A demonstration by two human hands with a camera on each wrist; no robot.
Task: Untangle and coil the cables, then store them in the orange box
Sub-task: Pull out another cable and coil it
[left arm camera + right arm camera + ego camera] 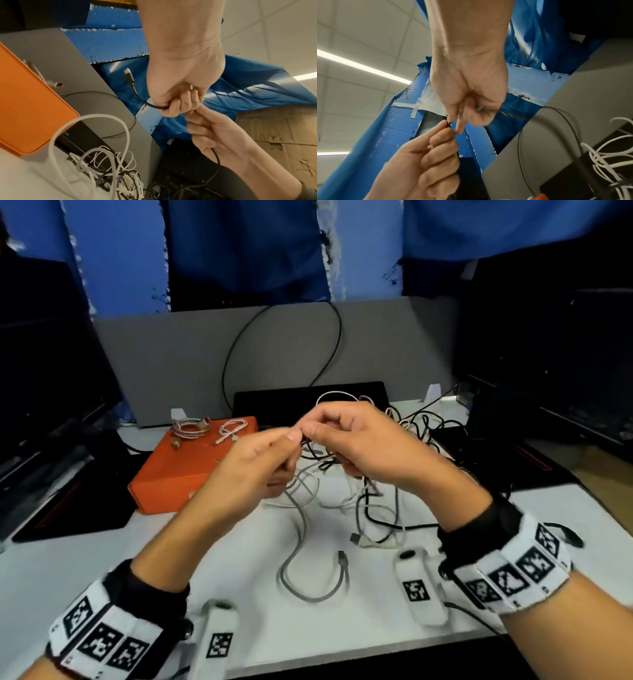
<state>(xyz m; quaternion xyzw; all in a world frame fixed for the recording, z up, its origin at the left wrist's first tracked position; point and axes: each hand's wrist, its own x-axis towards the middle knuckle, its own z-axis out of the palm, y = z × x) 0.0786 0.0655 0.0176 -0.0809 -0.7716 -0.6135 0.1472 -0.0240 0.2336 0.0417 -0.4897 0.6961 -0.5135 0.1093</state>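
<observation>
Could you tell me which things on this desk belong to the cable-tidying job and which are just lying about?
Part of the job:
- black cable, held by left hand and right hand
- tangled cables
- orange box
- coiled cables lying on it

Just lying about:
- black pad
- grey divider

box left on table, two coiled cables on its lid, cable tangle to its right

Bare forearms with marker bands

Each wrist wears a black strap under a white fabric band printed with square black-and-white markers.
</observation>
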